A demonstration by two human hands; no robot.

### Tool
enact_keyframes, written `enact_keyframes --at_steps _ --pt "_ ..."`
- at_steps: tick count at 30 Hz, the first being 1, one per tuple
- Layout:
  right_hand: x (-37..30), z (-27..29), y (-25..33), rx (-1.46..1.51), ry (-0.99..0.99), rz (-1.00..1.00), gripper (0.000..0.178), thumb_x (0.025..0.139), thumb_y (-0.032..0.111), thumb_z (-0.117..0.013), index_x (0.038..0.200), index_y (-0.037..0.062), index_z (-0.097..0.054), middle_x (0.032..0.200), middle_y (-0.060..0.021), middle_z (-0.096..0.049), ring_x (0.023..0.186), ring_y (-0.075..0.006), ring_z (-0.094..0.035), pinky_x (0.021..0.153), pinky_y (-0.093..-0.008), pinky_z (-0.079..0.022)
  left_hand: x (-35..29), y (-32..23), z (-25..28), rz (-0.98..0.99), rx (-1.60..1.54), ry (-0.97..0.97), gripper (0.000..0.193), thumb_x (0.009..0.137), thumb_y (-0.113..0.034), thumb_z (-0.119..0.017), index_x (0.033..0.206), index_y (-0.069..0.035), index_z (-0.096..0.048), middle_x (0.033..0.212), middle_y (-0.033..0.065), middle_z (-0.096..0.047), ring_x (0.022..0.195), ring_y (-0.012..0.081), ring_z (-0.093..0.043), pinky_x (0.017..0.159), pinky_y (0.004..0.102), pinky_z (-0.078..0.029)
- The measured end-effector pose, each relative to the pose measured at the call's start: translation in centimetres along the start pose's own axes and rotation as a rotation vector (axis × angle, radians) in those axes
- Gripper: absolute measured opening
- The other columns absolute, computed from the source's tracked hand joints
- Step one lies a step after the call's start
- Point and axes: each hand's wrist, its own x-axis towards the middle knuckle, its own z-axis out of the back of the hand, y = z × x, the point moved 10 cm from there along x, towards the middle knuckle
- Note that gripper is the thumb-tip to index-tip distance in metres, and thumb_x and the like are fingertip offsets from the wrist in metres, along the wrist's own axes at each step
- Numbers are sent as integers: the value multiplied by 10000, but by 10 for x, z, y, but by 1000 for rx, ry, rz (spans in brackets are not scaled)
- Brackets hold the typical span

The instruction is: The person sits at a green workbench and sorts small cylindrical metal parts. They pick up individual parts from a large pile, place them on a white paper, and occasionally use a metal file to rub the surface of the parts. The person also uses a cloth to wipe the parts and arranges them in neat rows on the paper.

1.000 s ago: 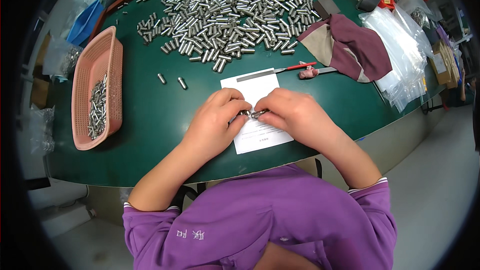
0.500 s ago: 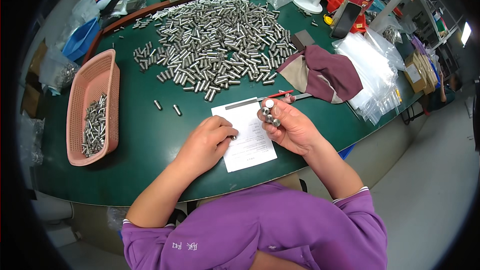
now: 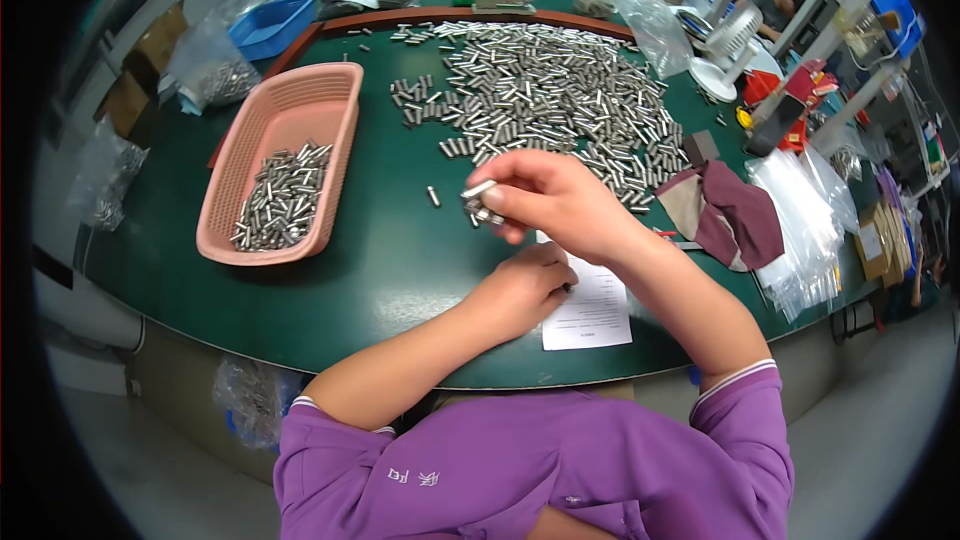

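My right hand (image 3: 550,202) is raised over the table, left of the heap, its fingers pinching several short metal pins (image 3: 484,206). Nearer to me, my left hand (image 3: 518,292) rests closed at the left edge of a printed paper sheet (image 3: 590,328). A small dark end of a metal pin (image 3: 568,287) shows at its fingertips; the rest is hidden. One loose pin (image 3: 433,196) lies on the green table left of my right hand. A pink plastic basket (image 3: 222,190), partly filled with similar pins (image 3: 285,198), stands further left.
A large heap of metal pins (image 3: 560,90) spreads across the far middle. A maroon and beige cloth (image 3: 735,215) and clear plastic bags (image 3: 800,215) lie at right. A stapler (image 3: 503,1), white fan (image 3: 730,50) and blue tray (image 3: 272,27) stand at the back.
My right hand has moved left with its pins, from over the sheet's right side to beyond my left hand. The view has turned left. My left hand stays closed by the sheet.
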Motion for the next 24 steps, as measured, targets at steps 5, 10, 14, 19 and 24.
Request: enact_keyframes --at_steps 5,10,14,19,24 --pt "109 -87 29 -356 100 240 157 911 112 -660 1011 -9 -672 822 -55 -688 678 -115 -632 626 -279 -523 -2 0 -1 -18 89 62 243 838 -44 -627 1077 -5 -639 1108 188 -617 1065 363 -586 931 445 -481" --pt "153 -121 31 -593 16 493 226 824 131 -726 1023 29 -697 884 -130 -724 793 -266 -695 763 -370 -552 0 6 -4 109 -32 143 379 874 -109 -654 1238 -17 -599 1208 200 -628 1171 357 -570 1003 446 -450" --pt "127 -100 34 -689 -14 525 228 832 123 -716 1047 46 -706 963 -138 -716 873 -267 -691 809 -369 -551 -4 3 -9 -31 11 146 299 840 -45 -631 1136 -12 -650 1172 210 -628 1140 368 -574 980 450 -462" --pt "27 9 25 -874 -208 331 223 837 106 -703 1055 60 -718 998 -126 -704 888 -235 -686 800 -350 -549 -6 -4 3 -114 9 -68 255 717 61 -576 944 -21 -659 1030 158 -613 1015 362 -578 889 454 -487" --pt "-85 85 -32 -834 -302 -98 197 793 144 -693 968 61 -735 870 -109 -706 827 -257 -687 757 -380 -539 -3 5 7 38 -5 -57 439 799 42 -593 1232 -22 -557 1140 145 -568 944 267 -611 834 365 -528"
